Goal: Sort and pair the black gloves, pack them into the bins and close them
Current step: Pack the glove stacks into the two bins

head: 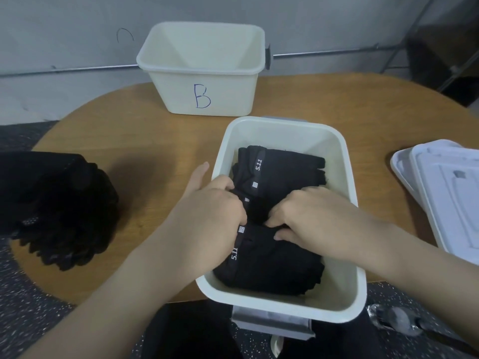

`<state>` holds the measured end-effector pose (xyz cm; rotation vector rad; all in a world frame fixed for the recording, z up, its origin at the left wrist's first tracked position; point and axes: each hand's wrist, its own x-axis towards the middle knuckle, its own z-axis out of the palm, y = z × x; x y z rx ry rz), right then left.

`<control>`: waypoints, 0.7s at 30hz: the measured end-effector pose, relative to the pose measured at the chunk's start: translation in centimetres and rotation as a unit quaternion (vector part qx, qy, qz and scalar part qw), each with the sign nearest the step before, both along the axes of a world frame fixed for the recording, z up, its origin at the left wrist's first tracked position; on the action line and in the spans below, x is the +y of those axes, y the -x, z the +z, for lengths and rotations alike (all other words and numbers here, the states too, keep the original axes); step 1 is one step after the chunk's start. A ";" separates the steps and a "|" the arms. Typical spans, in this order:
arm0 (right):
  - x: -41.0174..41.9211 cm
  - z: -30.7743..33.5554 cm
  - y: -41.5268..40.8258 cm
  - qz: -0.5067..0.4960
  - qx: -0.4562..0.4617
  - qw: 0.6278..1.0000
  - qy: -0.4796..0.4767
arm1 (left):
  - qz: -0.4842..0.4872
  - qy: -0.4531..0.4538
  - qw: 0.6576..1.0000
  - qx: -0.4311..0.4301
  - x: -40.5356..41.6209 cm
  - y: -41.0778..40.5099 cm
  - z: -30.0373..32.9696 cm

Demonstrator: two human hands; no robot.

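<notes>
While both hands press folded gloves (272,257) in the near bin (347,286), left hand (210,203) and right hand (308,216) grasp them; bin B (207,99) sits at twelve o'clock.

head cam | worn on person, faces fwd+down | close over table (145,141) | single view

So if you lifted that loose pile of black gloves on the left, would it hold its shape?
Probably not. The glove pile lies slumped with fingers splaying at its edge, so it likely flops. Being soft fabric, it looks light and unlikely to slide.
</notes>
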<state>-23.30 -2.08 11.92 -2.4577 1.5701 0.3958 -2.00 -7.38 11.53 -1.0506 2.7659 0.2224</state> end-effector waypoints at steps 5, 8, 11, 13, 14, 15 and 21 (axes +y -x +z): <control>1.2 1.8 0.4 -0.043 -0.056 0.997 0.001 | -0.009 0.043 0.996 0.083 1.0 -0.4 1.0; 2.8 3.1 1.0 -0.055 -0.066 0.995 0.045 | 0.020 0.001 0.973 0.229 2.2 -2.2 1.4; 5.7 3.4 1.6 -0.111 -0.064 0.982 0.137 | 0.149 -0.115 0.932 0.310 4.5 -3.8 1.3; 7.8 3.1 1.1 -0.168 -0.065 0.973 0.146 | 0.207 -0.173 0.893 0.361 6.5 -4.0 0.6; 8.6 2.8 0.9 -0.206 -0.085 0.965 0.135 | 0.227 -0.199 0.868 0.394 7.3 -3.7 0.0; 9.2 2.5 0.9 -0.244 -0.109 0.955 0.128 | 0.252 -0.235 0.838 0.423 7.9 -3.4 -0.4; 8.8 1.2 4.6 -0.333 -0.206 0.914 0.108 | 0.291 -0.358 0.754 0.468 6.1 0.7 -2.7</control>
